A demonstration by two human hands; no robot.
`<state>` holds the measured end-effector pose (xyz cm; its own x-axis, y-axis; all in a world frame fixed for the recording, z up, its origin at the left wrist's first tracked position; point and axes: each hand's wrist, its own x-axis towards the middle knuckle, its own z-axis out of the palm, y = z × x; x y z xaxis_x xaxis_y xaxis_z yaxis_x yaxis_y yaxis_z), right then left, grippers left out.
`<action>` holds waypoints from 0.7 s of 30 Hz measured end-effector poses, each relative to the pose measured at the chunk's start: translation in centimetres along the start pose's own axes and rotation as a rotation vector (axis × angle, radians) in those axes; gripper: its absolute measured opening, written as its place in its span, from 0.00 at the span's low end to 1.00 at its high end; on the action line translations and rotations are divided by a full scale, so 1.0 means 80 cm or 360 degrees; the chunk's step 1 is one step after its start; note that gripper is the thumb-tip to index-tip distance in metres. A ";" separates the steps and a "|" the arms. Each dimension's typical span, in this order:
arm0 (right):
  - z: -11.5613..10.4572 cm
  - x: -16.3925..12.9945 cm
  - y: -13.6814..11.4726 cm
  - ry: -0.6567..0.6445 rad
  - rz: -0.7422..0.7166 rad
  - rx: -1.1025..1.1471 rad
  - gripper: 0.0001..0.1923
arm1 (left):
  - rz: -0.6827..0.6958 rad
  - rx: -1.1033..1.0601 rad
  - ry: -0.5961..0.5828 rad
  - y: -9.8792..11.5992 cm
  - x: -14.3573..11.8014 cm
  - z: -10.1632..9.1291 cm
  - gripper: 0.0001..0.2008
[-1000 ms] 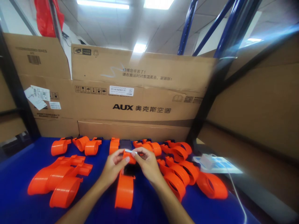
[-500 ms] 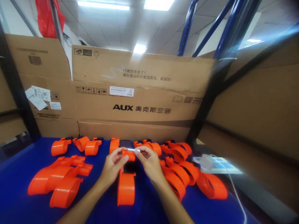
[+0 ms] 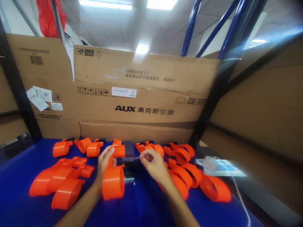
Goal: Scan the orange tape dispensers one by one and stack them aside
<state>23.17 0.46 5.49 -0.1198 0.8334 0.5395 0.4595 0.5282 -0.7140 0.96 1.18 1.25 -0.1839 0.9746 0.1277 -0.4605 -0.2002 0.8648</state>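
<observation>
My left hand [image 3: 106, 162] is wrapped round the upper, narrow end of an orange plastic part [image 3: 113, 183], whose wide ring hangs below the fingers. My right hand [image 3: 152, 162] is closed in a pinch to the right of it. A thin, faint strip shows at its fingertips, too blurred to name. Between the hands a dark rectangular object [image 3: 128, 152], like a phone or a small box, rests on the blue surface. A short shiny metal cylinder [image 3: 129, 181] shows just right of the held part's ring.
Several similar orange parts lie on the blue tabletop [image 3: 92, 208]: a cluster at left [image 3: 56, 181], more at right [image 3: 184, 176], and a back row [image 3: 62, 148] with black pieces. Behind stands a cardboard wall [image 3: 142, 94]. A white power strip [image 3: 220, 167] with a cable sits at right.
The hands have moved apart. My left hand carried the orange part left and tilted it; my right hand left the part and the small silvery piece at its top, and now pinches beside it.
</observation>
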 end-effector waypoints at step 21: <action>-0.013 -0.011 -0.035 -0.0623 0.0042 -0.0396 0.06 | 0.0013 0.0090 0.0096 0.003 -0.016 0.019 0.20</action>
<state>22.95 -1.93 7.47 -0.4063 0.8699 0.2796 0.6582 0.4909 -0.5707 2.42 0.02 2.01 -0.2403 0.9648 0.1067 -0.4094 -0.2004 0.8901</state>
